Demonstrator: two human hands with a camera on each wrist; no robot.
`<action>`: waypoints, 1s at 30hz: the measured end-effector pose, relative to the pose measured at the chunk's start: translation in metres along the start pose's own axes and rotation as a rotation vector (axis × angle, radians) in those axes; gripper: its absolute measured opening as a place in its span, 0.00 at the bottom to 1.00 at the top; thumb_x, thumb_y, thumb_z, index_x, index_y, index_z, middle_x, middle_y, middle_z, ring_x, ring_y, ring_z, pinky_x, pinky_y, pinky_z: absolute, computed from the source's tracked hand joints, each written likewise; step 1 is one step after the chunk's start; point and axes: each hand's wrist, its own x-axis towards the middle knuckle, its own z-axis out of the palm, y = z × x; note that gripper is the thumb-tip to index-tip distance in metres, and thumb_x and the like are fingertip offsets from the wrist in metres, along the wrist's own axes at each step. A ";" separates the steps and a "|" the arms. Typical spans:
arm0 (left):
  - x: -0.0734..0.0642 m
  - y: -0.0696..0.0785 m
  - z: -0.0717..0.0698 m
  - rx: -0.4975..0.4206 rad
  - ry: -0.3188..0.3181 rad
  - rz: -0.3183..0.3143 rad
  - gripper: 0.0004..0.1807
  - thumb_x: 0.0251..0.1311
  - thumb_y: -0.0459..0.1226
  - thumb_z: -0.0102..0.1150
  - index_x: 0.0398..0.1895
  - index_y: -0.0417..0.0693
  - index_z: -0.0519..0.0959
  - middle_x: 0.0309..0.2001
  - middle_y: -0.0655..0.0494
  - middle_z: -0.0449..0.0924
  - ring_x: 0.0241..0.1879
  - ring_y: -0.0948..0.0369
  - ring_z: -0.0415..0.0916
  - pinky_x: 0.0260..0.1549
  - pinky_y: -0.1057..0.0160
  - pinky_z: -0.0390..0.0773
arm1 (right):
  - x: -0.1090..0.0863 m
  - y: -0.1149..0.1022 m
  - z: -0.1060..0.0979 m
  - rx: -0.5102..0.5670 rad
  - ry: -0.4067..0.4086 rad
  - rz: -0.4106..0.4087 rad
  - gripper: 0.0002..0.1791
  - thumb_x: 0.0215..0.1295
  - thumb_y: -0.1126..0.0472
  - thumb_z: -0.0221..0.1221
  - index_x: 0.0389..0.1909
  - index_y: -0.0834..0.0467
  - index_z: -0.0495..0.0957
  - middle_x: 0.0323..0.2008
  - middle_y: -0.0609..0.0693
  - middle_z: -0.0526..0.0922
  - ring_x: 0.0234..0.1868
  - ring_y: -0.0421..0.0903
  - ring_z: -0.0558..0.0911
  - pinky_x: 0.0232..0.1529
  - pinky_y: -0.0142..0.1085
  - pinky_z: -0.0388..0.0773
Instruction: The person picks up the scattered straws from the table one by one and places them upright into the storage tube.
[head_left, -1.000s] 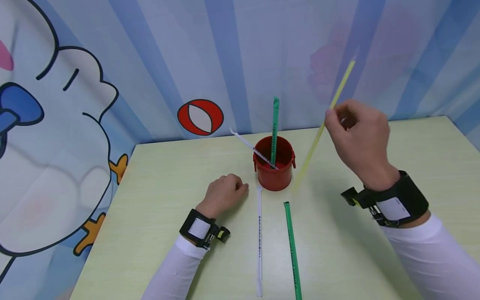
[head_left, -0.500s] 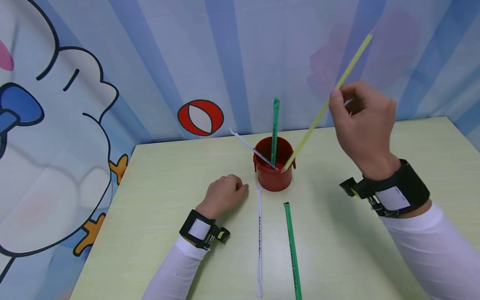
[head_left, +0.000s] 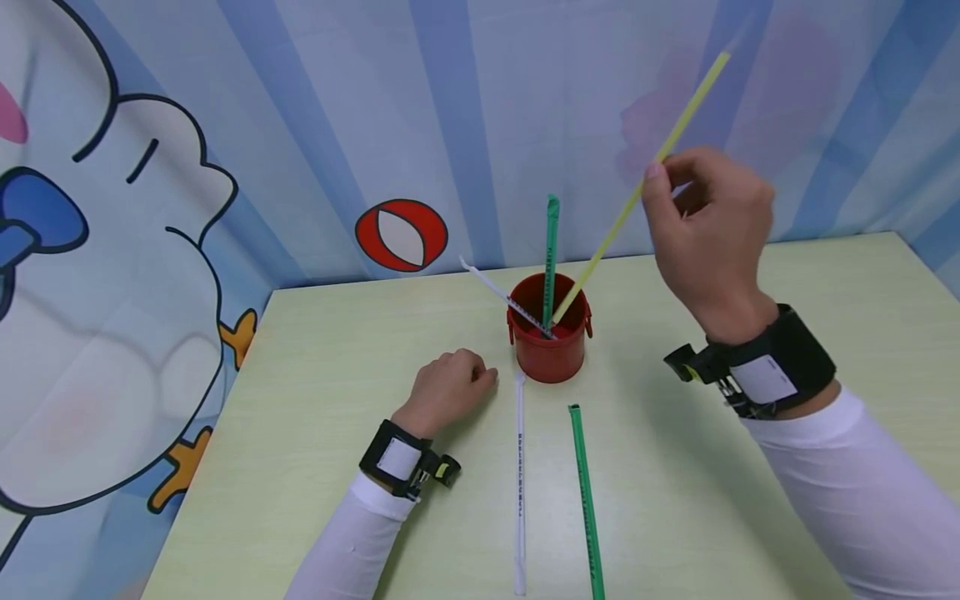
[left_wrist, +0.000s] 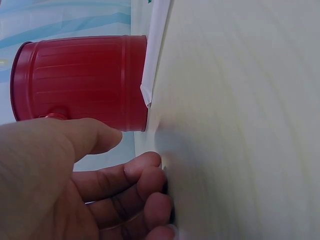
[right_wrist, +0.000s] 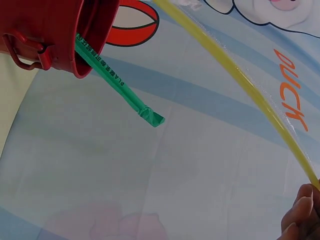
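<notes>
"What could go wrong for us?"
"Our yellow straw (head_left: 690,110) leans, so its lower end might snag on the green straw (head_left: 551,250) or white straw (head_left: 495,288) in the pail (head_left: 551,360)."
"And against our fingers?"
"Our right hand (head_left: 712,237) pinches it; it runs above and below the fingers, lower end over the pail's mouth, depth unclear. Our left hand (head_left: 446,387) rests on the bench (head_left: 315,400), fingers loosely curled, holding nothing."

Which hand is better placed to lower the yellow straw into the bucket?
The right hand, I'd judge: it pinches the yellow straw, whose lower end appears at the mouth of the red bucket. The left hand rests on the table, holding nothing.
</notes>
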 end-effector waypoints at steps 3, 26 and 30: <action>0.000 0.000 0.000 -0.001 -0.001 0.001 0.21 0.71 0.44 0.56 0.17 0.50 0.77 0.14 0.59 0.61 0.19 0.61 0.64 0.21 0.65 0.59 | -0.002 0.004 0.005 -0.033 -0.015 -0.001 0.14 0.72 0.60 0.56 0.37 0.69 0.84 0.31 0.65 0.85 0.26 0.14 0.64 0.31 0.18 0.63; 0.000 -0.001 0.000 0.007 0.007 0.014 0.21 0.71 0.44 0.55 0.17 0.50 0.76 0.15 0.60 0.61 0.19 0.62 0.64 0.21 0.65 0.59 | -0.033 0.029 0.041 -0.151 -0.221 0.190 0.16 0.75 0.54 0.54 0.39 0.63 0.83 0.32 0.59 0.87 0.28 0.55 0.82 0.28 0.39 0.67; 0.000 0.000 0.000 0.006 0.006 0.010 0.21 0.71 0.44 0.55 0.17 0.50 0.76 0.15 0.60 0.61 0.19 0.62 0.64 0.21 0.65 0.58 | -0.038 0.032 0.045 -0.159 -0.244 0.209 0.16 0.75 0.54 0.54 0.39 0.63 0.84 0.31 0.59 0.87 0.28 0.54 0.82 0.27 0.39 0.67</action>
